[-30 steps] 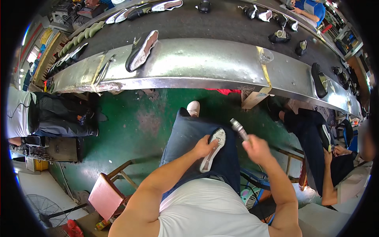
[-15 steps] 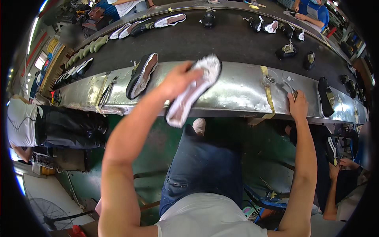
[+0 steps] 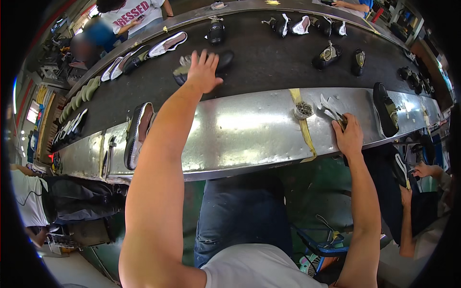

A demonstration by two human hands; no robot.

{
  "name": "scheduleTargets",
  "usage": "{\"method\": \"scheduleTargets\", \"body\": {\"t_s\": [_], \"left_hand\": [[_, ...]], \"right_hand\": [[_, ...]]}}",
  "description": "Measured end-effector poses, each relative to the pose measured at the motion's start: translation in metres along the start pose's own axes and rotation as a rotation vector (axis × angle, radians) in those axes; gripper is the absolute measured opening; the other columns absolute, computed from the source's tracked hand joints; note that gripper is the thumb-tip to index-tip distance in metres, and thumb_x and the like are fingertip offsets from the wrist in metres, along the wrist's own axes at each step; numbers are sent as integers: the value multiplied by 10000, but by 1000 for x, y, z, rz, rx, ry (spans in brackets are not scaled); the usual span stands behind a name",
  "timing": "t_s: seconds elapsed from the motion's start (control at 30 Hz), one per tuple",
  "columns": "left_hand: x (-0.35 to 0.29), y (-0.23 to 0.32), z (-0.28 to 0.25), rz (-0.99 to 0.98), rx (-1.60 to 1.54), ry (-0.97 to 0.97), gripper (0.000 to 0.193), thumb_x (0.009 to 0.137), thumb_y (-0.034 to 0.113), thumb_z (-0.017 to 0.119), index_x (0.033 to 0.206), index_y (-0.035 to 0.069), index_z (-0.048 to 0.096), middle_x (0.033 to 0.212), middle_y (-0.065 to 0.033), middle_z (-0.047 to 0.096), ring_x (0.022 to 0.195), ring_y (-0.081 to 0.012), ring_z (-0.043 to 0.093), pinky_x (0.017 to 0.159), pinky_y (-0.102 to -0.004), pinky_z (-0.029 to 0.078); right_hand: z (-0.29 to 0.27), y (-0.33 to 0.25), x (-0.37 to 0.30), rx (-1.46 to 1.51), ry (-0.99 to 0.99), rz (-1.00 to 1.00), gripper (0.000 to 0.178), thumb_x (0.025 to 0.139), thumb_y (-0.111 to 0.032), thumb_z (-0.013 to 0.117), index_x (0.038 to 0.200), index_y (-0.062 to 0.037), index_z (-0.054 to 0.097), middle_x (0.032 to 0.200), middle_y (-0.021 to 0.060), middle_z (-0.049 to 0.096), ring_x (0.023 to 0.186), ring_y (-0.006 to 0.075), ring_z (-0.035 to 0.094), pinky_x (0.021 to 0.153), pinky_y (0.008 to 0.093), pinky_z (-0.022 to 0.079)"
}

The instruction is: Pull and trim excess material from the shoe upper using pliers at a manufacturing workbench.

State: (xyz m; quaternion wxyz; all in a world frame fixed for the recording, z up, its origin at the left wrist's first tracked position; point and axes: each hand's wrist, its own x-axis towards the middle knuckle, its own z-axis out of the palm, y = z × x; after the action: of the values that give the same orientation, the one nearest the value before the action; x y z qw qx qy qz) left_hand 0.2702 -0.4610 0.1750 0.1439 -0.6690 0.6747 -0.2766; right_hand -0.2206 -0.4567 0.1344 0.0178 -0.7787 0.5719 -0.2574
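My left hand is stretched far out over the dark conveyor belt, fingers spread apart and holding nothing, hovering right above a dark shoe that lies on its side on the belt; whether my palm touches it I cannot tell. My right hand rests on the shiny metal ledge at the belt's near edge, fingers curled down around a small metal tool beside a little cup of tacks; the grip looks closed on the tool, though the fingertips are hidden. A second shoe, sole up with a light rim, lies on the ledge to my left, well apart from either hand. More shoes sit farther along the belt, and other people work at both ends. I judge this to be the reaching step: the left hand is at the shoe on the belt. The next move would call for closing those spread fingers around the shoe's body without nudging its neighbours, while the right keeps the tool steady.
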Motion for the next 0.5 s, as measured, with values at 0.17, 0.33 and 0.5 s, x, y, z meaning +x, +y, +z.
{"method": "scheduleTargets", "body": {"t_s": [0.17, 0.33, 0.5], "left_hand": [[-4, 5, 23, -84, -291, -143, 673, 983, 545, 443, 1455, 66, 463, 1593, -70, 310, 1485, -365, 204, 1158, -623, 184], [-33, -35, 3, -70, -601, -101, 484, 956, 438, 550, 1261, 73, 637, 1444, -90, 521, 1386, -337, 411, 1126, -496, 342], [-139, -133, 16, -523, -301, -362, 676, 803, 456, 713, 1272, -20, 611, 1235, -222, 646, 1195, -350, 607, 997, -392, 490]], "right_hand": [[5, -5, 4, 34, -15, -13, 438, 888, -338, 682, 1166, -16, 578, 1099, 199, 632, 1035, 395, 596, 906, 462, 465], [2, 8, -2, 7, 17, 26, 438, 892, -338, 680, 1172, -17, 576, 1087, 193, 645, 1025, 389, 607, 892, 463, 473], [6, 2, 3, -2, 42, -35, 426, 900, -346, 672, 1163, -26, 573, 1076, 190, 643, 1011, 391, 610, 874, 466, 477]]}}
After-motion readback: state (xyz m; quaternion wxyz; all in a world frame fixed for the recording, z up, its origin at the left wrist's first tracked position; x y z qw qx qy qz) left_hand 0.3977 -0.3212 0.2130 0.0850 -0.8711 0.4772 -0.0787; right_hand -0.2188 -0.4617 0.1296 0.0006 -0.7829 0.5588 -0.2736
